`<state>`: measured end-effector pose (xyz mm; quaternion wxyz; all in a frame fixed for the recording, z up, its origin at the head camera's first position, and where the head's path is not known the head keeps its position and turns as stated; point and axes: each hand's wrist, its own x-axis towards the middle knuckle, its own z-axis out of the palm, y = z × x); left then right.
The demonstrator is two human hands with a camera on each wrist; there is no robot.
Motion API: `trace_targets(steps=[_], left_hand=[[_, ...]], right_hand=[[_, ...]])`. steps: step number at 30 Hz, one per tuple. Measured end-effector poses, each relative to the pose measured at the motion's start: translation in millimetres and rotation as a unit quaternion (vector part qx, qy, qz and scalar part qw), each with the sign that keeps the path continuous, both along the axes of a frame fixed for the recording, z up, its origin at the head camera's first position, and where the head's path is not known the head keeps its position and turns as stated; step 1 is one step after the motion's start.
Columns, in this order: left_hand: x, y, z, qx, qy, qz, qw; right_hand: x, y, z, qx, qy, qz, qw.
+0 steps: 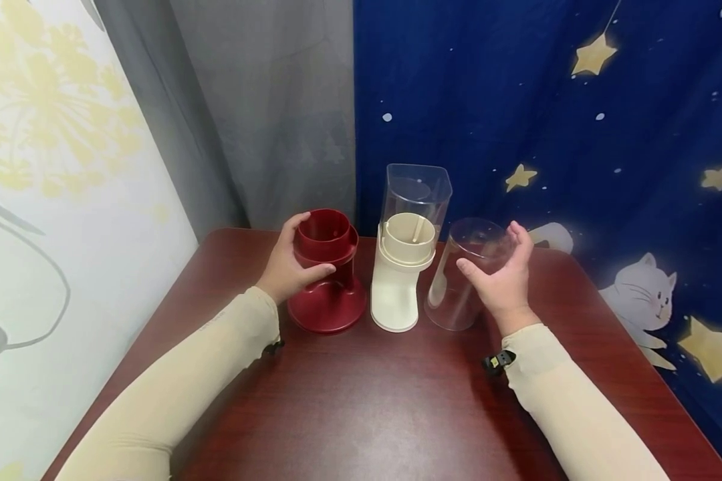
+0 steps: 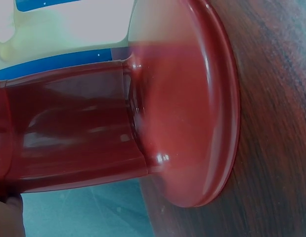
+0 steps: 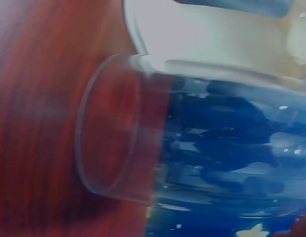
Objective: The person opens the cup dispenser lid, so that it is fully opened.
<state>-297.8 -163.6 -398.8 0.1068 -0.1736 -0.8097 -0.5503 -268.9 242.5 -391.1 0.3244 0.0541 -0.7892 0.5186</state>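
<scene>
Red stand (image 1: pixel 327 310) and clear cylinder (image 1: pixel 457 304) are toward the far side of the dark red table (image 1: pixel 349 407), one at each hand. Nearest, two pale sleeves (image 1: pixel 216 354) reach in, both cut off at the bottom of the head view, as is the table's near edge. Between the forearms the tabletop gives broad room for moving. Two dark wrist straps (image 1: pixel 498 361) show, the left one mostly tucked under its cuff. Two bare hands come next. The left hand (image 1: pixel 291 260) curls round the red stand's cup, thumb in front, its other fingers largely hidden; the left wrist view catches only a bit of finger in its corner. The right hand (image 1: pixel 508 284) spans wide and holds the clear cylinder near its top, thumb on the near side, fingers round the right. That wrist's view is blurred, and I can't tell whether the cylinder's lower end is closed. One cream stand (image 1: pixel 395 300) sits between, a narrow gap from the red one and just beside the cylinder; whether those two touch is hard to make out. One squared clear container (image 1: pixel 421 190) rises at its cup, making two see-through vessels in all. Close behind runs the table's far edge, then the curtains: one grey (image 1: pixel 277 100), one blue (image 1: pixel 475 87) with four gold stars and one white cat (image 1: pixel 644 294).
</scene>
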Motion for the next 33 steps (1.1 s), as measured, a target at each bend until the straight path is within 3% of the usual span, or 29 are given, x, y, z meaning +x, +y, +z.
trace_targets(steps=[5,12,17,23,29,33], left_hand=[[-1.4,-0.5,1.9,-0.01,-0.002,-0.005,0.9999],[-4.2,-2.1,7.0,-0.026,0.015,-0.004,0.9995],[0.9,2.8,27.1,-0.015,0.07,0.022,0.9972],[16.0,27.1,52.9,0.005,0.149,0.029,0.9885],[36.5,59.7,63.2,0.016,0.255,0.001,0.9668],[44.3,82.0,62.2,0.04,0.261,-0.037,0.9637]], right_hand=[[0.6,1,18.5,0.015,0.052,-0.011,0.9985],[1.5,-7,53.5,0.013,0.108,0.026,0.9938],[0.6,-19,75.4,0.003,0.102,0.058,0.9931],[1.4,-32,93.5,0.026,0.077,0.072,0.9941],[-1.8,-44,102.8,0.049,0.052,0.092,0.9932],[-4.0,-51,109.7,0.065,0.032,0.105,0.9918]])
